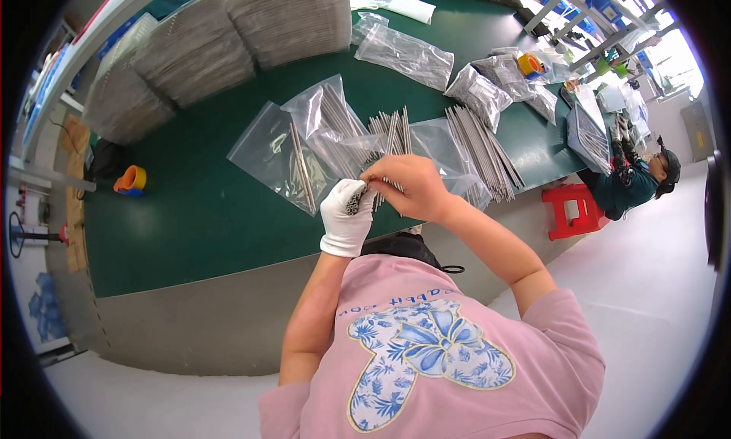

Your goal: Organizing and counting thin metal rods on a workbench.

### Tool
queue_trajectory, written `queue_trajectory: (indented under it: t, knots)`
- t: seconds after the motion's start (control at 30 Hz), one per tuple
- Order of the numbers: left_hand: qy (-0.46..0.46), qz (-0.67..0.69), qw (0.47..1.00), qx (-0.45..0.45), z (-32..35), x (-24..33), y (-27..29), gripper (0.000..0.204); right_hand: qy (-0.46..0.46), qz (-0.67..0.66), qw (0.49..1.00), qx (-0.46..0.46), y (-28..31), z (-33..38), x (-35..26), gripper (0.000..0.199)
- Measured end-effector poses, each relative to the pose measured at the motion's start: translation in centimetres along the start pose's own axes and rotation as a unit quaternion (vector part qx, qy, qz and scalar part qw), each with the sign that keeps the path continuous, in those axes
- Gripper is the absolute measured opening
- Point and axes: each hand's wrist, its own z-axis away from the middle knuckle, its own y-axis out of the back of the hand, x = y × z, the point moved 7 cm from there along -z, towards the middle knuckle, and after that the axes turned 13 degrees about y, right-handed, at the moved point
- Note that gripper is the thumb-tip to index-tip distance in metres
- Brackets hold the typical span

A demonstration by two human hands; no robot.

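My left hand (346,224), in a white glove, is wrapped round a bundle of thin grey metal rods (353,204), whose ends face up at me. My bare right hand (411,186) is closed in a pinch right beside the top of that bundle; what lies between its fingertips is too small to make out. Just beyond my hands, more metal rods (391,131) lie in a loose pile. To their left, a clear plastic bag (263,146) has a few rods on it, and another clear bag (329,108) holds several. A wider row of rods (481,151) lies to the right.
Wrapped stacks (289,20) stand along the back left of the green table (183,226). A tape roll (132,180) sits at the left. Filled plastic bags (480,95) lie at the back right. Another person (636,180) works at the far right, near a red stool (572,212).
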Motion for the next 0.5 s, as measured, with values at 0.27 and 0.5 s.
queue_trajectory:
  t: [0.27,0.5]
  knots:
    - [-0.006,-0.004,1.000,0.001,-0.4,0.8,-0.1,0.015,0.017,-0.003,0.999,-0.041,1.2,-1.4,-0.1,0.014]
    - [-0.009,-0.039,0.999,-0.008,-0.3,-0.8,-0.3,0.014,0.032,0.036,0.999,0.009,0.9,-0.9,0.1,0.011]
